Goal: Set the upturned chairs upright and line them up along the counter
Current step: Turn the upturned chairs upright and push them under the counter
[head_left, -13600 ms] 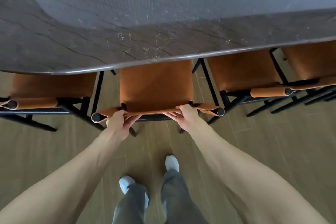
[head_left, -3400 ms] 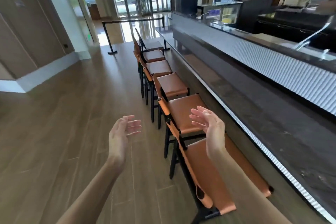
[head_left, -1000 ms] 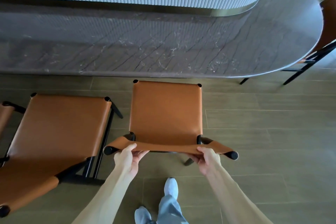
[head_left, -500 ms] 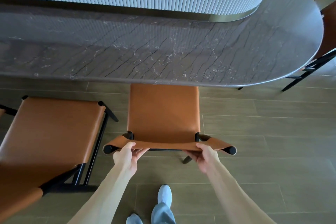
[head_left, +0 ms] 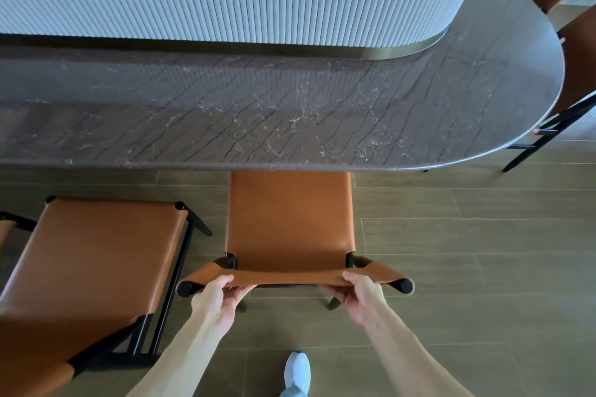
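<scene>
The left hand (head_left: 216,299) and the right hand (head_left: 360,296) both grip the tan leather backrest strap (head_left: 290,277) of the chair (head_left: 288,219), fingers curled under it and thumbs lying along its top edge, each hand a little inboard of the black tube ends; the chair stands upright on the floor (head_left: 467,251), its seat facing up, with the front edge of the seat just tucked beneath the near edge of the worktop (head_left: 258,119), close to where that edge starts to curve round at the right end; to the left, a neighbouring chair (head_left: 93,255) also stands upright but sits farther out from the near edge and looks turned at a slight angle; more chair frames (head_left: 548,129) show round the curved right end; a pale shoe (head_left: 296,372) is planted behind the held chair. The step in hand appears to be sliding this chair in square to the worktop; done well, both hands push evenly so the seat does not yaw, keep the legs low or lightly lifted to avoid scraping, and stop at a depth the other chairs can match; the neighbour probably wants straightening afterwards.
</scene>
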